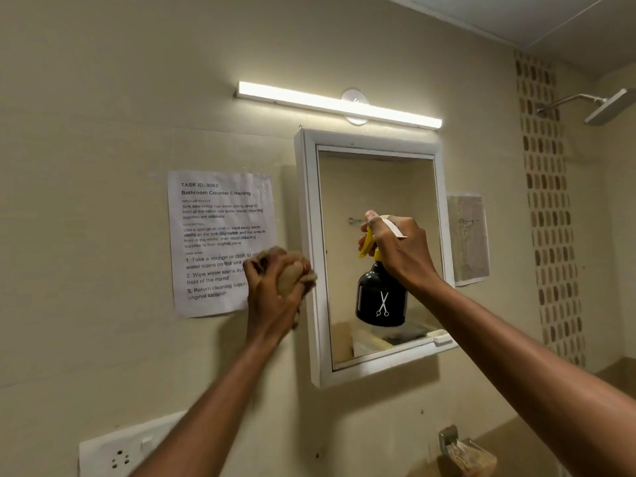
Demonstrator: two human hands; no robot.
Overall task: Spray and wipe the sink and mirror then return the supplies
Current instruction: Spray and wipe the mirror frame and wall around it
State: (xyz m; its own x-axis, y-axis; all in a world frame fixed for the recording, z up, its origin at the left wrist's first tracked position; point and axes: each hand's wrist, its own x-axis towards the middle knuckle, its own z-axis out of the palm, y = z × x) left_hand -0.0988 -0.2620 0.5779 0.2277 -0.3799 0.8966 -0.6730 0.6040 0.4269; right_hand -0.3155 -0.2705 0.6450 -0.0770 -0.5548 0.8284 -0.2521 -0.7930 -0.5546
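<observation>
A white-framed mirror (347,208) hangs on the beige wall ahead of me. My right hand (399,249) grips the yellow trigger head of a black spray bottle (380,297) with a white scissors mark, held upright in front of the glass. My left hand (272,287) holds a crumpled tan cloth (290,275) beside the mirror's left frame edge, over the corner of a paper sheet. The sink is out of view.
A printed task sheet (216,235) is taped left of the mirror. A lit tube light (337,103) runs above it. A shower head (609,105) juts out at top right. A white socket plate (120,449) sits lower left, a wall holder (461,449) below the mirror.
</observation>
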